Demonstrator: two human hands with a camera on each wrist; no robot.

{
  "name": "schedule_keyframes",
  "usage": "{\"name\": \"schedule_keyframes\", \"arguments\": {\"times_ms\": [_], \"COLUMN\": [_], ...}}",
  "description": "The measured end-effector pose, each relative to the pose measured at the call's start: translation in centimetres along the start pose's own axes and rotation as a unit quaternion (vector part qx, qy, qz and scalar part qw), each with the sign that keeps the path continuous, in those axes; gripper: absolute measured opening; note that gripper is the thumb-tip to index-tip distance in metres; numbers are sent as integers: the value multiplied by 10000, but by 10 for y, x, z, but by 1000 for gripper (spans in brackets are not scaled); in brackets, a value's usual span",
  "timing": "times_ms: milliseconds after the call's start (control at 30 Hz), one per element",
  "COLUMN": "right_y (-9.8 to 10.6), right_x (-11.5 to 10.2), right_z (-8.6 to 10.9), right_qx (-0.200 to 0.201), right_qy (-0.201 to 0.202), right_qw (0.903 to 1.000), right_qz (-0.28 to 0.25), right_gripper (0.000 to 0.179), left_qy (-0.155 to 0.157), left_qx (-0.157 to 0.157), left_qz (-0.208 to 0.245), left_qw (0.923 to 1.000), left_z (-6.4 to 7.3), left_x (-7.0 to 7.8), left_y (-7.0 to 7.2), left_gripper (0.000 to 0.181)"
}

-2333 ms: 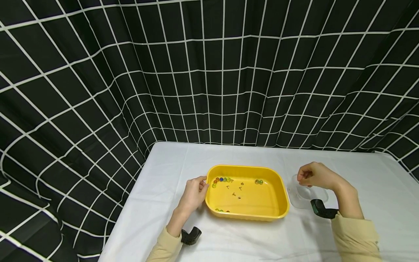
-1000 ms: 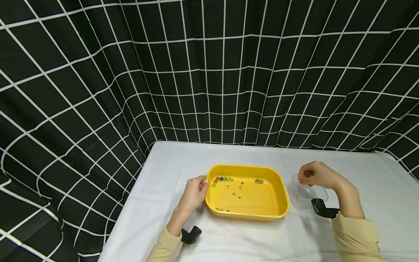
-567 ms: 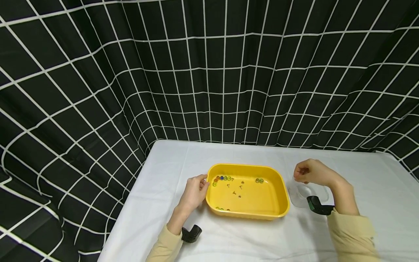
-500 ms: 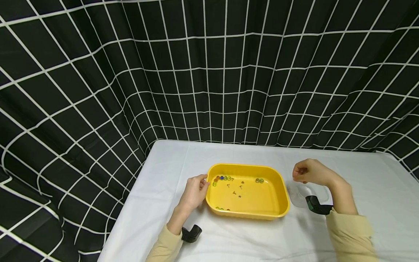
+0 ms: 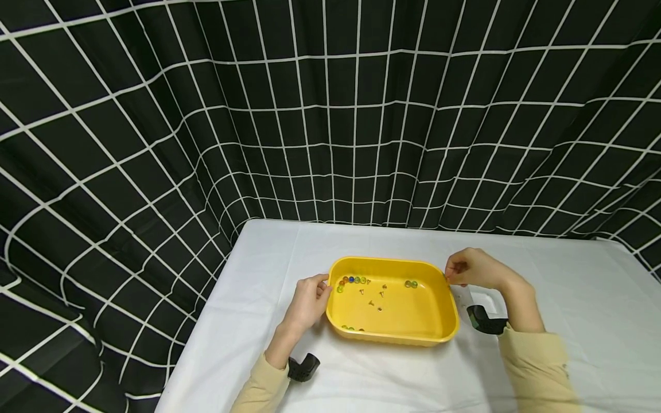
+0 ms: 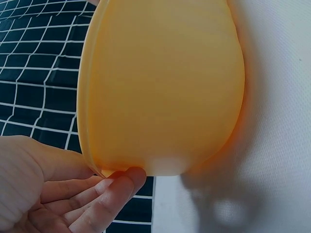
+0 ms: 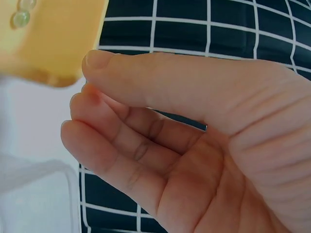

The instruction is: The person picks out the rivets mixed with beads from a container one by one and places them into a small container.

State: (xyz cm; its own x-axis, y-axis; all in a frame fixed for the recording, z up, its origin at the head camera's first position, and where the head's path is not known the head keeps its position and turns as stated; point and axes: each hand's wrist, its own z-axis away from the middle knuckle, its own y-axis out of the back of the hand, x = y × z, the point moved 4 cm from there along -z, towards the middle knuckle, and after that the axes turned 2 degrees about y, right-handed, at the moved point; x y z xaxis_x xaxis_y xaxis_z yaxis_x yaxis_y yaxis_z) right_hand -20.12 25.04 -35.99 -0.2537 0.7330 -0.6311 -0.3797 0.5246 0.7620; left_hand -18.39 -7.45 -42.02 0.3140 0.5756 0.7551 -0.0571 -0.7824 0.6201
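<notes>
A yellow plastic tray (image 5: pixel 413 312) sits on the table, with several small brass-coloured screws (image 5: pixel 371 303) scattered on its floor. Glass marbles (image 5: pixel 357 280) lie along its upper left wall, with two more marbles (image 5: pixel 411 284) at the upper right. My left hand (image 5: pixel 306 304) grips the left rim; the left wrist view shows thumb and fingers pinching the yellow wall (image 6: pixel 165 87). At the upper right rim hovers my right hand (image 5: pixel 477 268), fingers loosely bent, thumb close to the index fingertip. Nothing shows between them in the right wrist view.
Right of the tray stands a clear plastic container (image 5: pixel 488 301), partly hidden by my right hand and wrist camera (image 5: pixel 485 321). A white cloth (image 5: pixel 268 246) covers the table. Black curtains with a white grid (image 5: pixel 356 126) hang behind it and at the sides.
My right hand has moved left, from above the clear container to the tray's right rim. The left hand keeps its hold on the left rim.
</notes>
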Motion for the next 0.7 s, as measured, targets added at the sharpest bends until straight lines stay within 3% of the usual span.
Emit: {"name": "schedule_keyframes", "arguments": {"times_ms": [700], "right_y": [-23], "right_x": [-24], "right_z": [-28], "right_qx": [-251], "right_qy": [478], "right_qw": [9985], "right_qz": [105], "right_gripper": [13], "left_qy": [131], "left_qx": [-62], "left_qz": [12], "left_qw": [9999], "left_z": [-1], "left_x": [-1], "left_y": [0], "left_gripper": [27]}}
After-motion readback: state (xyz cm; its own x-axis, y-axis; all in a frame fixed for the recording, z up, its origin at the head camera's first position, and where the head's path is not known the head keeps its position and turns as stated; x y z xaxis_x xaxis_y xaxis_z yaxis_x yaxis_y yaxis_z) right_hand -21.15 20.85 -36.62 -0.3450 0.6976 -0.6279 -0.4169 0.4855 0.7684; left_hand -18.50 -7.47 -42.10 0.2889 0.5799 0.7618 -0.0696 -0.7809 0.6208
